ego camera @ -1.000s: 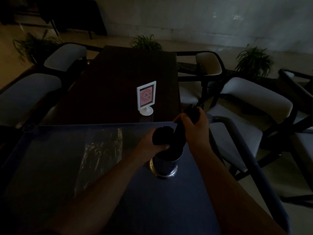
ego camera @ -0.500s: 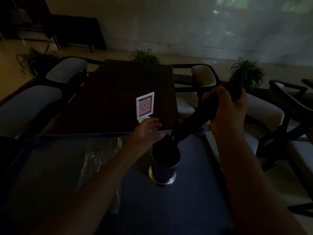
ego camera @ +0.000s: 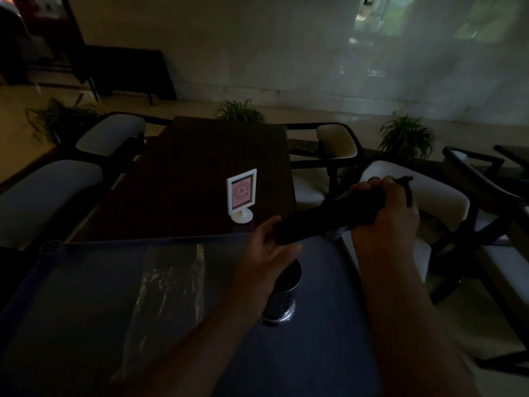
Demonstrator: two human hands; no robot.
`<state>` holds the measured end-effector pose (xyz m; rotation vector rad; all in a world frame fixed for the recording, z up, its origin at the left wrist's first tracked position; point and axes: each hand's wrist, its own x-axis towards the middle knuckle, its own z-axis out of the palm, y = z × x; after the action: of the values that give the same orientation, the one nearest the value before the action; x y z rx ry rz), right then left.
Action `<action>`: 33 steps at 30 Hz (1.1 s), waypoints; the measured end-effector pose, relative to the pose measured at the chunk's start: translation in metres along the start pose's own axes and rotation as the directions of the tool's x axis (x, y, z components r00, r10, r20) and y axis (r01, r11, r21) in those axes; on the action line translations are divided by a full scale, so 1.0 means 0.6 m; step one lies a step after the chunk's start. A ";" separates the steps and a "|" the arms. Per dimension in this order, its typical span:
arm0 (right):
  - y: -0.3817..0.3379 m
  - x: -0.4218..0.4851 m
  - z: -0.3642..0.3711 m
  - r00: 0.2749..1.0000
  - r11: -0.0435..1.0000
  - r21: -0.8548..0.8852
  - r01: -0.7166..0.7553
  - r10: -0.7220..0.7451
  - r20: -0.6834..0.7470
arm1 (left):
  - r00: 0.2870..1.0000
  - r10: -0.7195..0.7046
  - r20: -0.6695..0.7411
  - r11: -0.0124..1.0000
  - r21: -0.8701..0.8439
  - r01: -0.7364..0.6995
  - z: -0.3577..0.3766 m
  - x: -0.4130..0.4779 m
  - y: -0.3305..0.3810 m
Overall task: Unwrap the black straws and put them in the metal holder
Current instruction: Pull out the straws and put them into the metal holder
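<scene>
the black straws point(ego camera: 323, 222) make one dark bundle, held in the air between both hands. the bundle is tilted, with the low end at the left hand point(ego camera: 262, 247) and the high end at the right hand point(ego camera: 385, 209). the left hand closes its fingers and thumb round the low end. the right hand is wrapped tight round the upper part, with its back toward us. past the right hand a short, dark, ragged end sticks out; we cannot tell if it is straw or wrapping.

the bundle does not touch the metal holder point(ego camera: 283, 293), which stands upright just under the left hand, partly hidden behind the left wrist. its inside is too dark for us to see. the holder stands on a blue table top point(ego camera: 315, 353).

to the left of the left forearm, a clear plastic wrapper point(ego camera: 169, 285) lies flat on the same top. beyond the left hand, a small white sign frame point(ego camera: 242, 196) with a pink card stands on a dark wooden table point(ego camera: 200, 167). behind the right hand is a chair with a pale seat point(ego camera: 440, 196). some green plants point(ego camera: 406, 136) are farther away, near the wall.
</scene>
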<state>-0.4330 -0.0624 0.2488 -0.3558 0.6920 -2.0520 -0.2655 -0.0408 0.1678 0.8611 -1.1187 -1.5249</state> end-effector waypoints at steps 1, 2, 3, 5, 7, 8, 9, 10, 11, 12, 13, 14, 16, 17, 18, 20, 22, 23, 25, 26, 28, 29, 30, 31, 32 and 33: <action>0.006 -0.002 -0.007 1.000 1.000 0.018 -0.015 0.015 0.010 | 0.999 -0.015 -0.036 0.997 -0.071 0.012 0.005 0.002 0.000; 0.009 -0.007 -0.009 0.998 0.997 0.050 -0.058 0.059 -0.015 | 0.998 -0.040 -0.052 0.983 -0.180 0.030 0.008 0.003 0.001; 0.016 -0.006 -0.013 0.995 0.994 0.074 -0.076 0.080 -0.055 | 0.997 -0.073 -0.040 0.946 -0.319 0.056 0.012 0.004 0.004; 0.035 -0.020 -0.012 0.985 0.985 0.108 -0.132 0.142 -0.097 | 0.995 -0.091 0.031 0.843 -0.530 0.094 0.018 0.004 0.011; 0.048 -0.030 -0.010 0.962 0.966 0.162 -0.202 0.227 -0.151 | 0.995 -0.071 0.064 0.786 -0.611 0.096 0.023 0.003 0.020; 0.056 -0.034 -0.005 0.948 0.956 0.178 -0.232 0.263 -0.177 | 0.996 -0.072 0.056 0.766 -0.636 0.092 0.024 0.003 0.025; 0.063 -0.041 -0.008 0.936 0.949 0.175 -0.261 0.293 -0.194 | 0.996 -0.078 0.039 0.746 -0.661 0.085 0.025 0.005 0.030; 0.069 -0.045 -0.009 0.926 0.938 0.198 -0.284 0.322 -0.198 | 0.996 -0.083 0.015 0.727 -0.683 0.071 0.025 0.006 0.035; 0.071 -0.050 -0.009 0.915 0.924 0.234 -0.303 0.351 -0.201 | 0.997 -0.082 -0.006 0.705 -0.707 0.054 0.024 0.008 0.039; 0.074 -0.055 -0.010 0.908 0.911 0.254 -0.325 0.375 -0.186 | 0.997 -0.077 -0.021 0.684 -0.729 0.037 0.021 0.009 0.043; 0.077 -0.058 -0.011 0.904 0.901 0.257 -0.348 0.395 -0.161 | 0.997 -0.068 -0.031 0.668 -0.744 0.022 0.019 0.009 0.048; 0.080 -0.061 -0.011 0.898 0.891 0.256 -0.375 0.418 -0.138 | 0.998 -0.057 -0.037 0.660 -0.751 0.010 0.016 0.010 0.051; 0.090 -0.069 -0.012 0.885 0.871 0.252 -0.422 0.456 -0.095 | 0.999 -0.023 -0.040 0.654 -0.756 -0.015 0.010 0.014 0.057; 0.096 -0.073 -0.014 0.873 0.856 0.262 -0.446 0.481 -0.083 | 0.999 -0.005 -0.044 0.662 -0.749 -0.030 0.007 0.017 0.061; 0.101 -0.078 -0.017 0.858 0.836 0.281 -0.471 0.508 -0.074 | 0.998 0.012 -0.055 0.682 -0.730 -0.049 0.004 0.021 0.066; 0.111 -0.089 -0.022 0.834 0.803 0.322 -0.501 0.548 -0.069 | 0.995 0.041 -0.093 0.744 -0.662 -0.092 0.000 0.026 0.077; 0.116 -0.094 -0.026 0.827 0.801 0.316 -0.508 0.557 -0.082 | 0.992 0.064 -0.113 0.790 -0.601 -0.119 -0.003 0.030 0.085; 0.117 -0.097 -0.028 0.827 0.806 0.288 -0.517 0.557 -0.075 | 0.990 0.068 -0.120 0.798 -0.589 -0.126 -0.003 0.031 0.087; 0.117 -0.095 -0.038 0.826 0.800 0.258 -0.541 0.563 -0.014 | 0.987 0.091 -0.136 0.816 -0.557 -0.152 -0.001 0.033 0.093; 0.116 -0.091 -0.047 0.818 0.789 0.258 -0.558 0.575 0.013 | 0.983 0.112 -0.145 0.831 -0.528 -0.173 0.000 0.036 0.096; 0.108 -0.078 -0.061 0.807 0.784 0.226 -0.579 0.591 0.018 | 0.974 0.149 -0.173 0.865 -0.454 -0.213 -0.001 0.041 0.105; 0.104 -0.070 -0.070 0.821 0.815 0.129 -0.565 0.571 -0.015 | 0.970 0.161 -0.181 0.881 -0.416 -0.223 -0.004 0.043 0.110; 0.099 -0.062 -0.076 0.859 0.859 -0.046 -0.511 0.508 -0.061 | 0.968 0.174 -0.181 0.896 -0.378 -0.232 -0.009 0.046 0.114; 0.093 -0.055 -0.078 0.914 0.879 -0.253 -0.404 0.398 -0.075 | 0.965 0.193 -0.177 0.909 -0.337 -0.243 -0.014 0.049 0.119; 0.084 -0.049 -0.076 0.965 0.857 -0.449 -0.254 0.259 -0.050 | 0.962 0.211 -0.173 0.922 -0.291 -0.255 -0.019 0.051 0.124; 0.072 -0.048 -0.069 0.990 0.795 -0.598 -0.100 0.141 0.022 | 0.958 0.230 -0.170 0.933 -0.240 -0.267 -0.023 0.053 0.127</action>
<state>-0.4088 -0.0426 0.1902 -0.7145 1.2892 -1.6486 -0.2367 -0.0790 0.2366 0.6095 -0.8656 -1.3413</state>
